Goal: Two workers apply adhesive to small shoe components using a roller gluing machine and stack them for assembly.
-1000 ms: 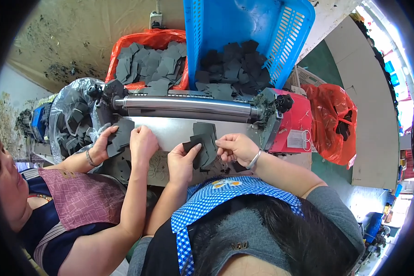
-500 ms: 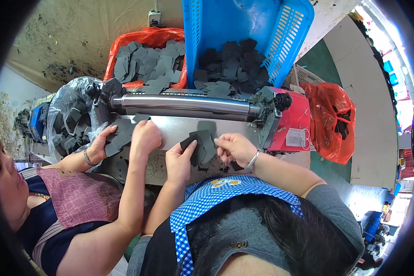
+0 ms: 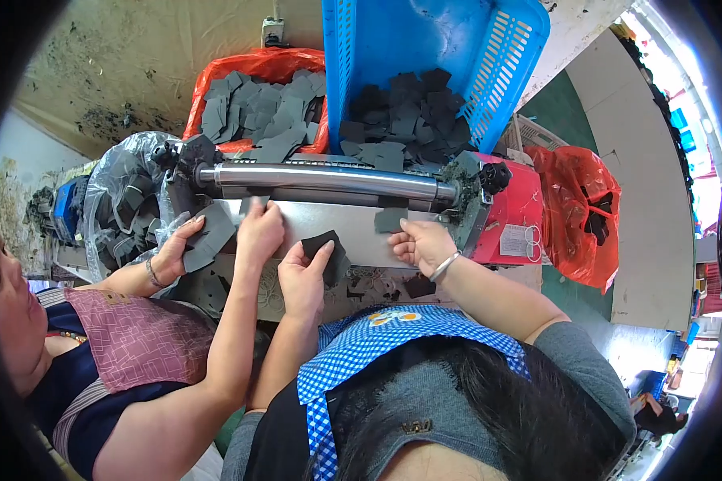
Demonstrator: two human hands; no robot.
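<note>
My left hand [image 3: 302, 285] is closed around a small stack of dark grey sheet pieces [image 3: 335, 258], its thumb lying across the top one. In my right hand [image 3: 427, 248], thumb and finger pinch the near edge of a single grey piece [image 3: 390, 220]. That piece lies flat over the pale feed plate [image 3: 341, 223], its far edge close beneath the shiny metal roller [image 3: 329, 179] of the machine. To my left, a co-worker's hand [image 3: 172, 255] grips a fan of grey pieces [image 3: 211, 238], while the other hand [image 3: 260, 232] holds a piece against the roller.
Behind the roller, a red-lined container [image 3: 194, 104] and a blue perforated basket [image 3: 489, 88] hold heaps of pieces. A clear plastic bag [image 3: 104, 188] stands left of the machine. The red end housing [image 3: 515, 208] and a red bag [image 3: 573, 244] are at right.
My right hand has moved away from the stack, taking one piece forward and right to the roller. My left hand has drawn slightly left with the stack. The co-worker's nearer hand shifted forward.
</note>
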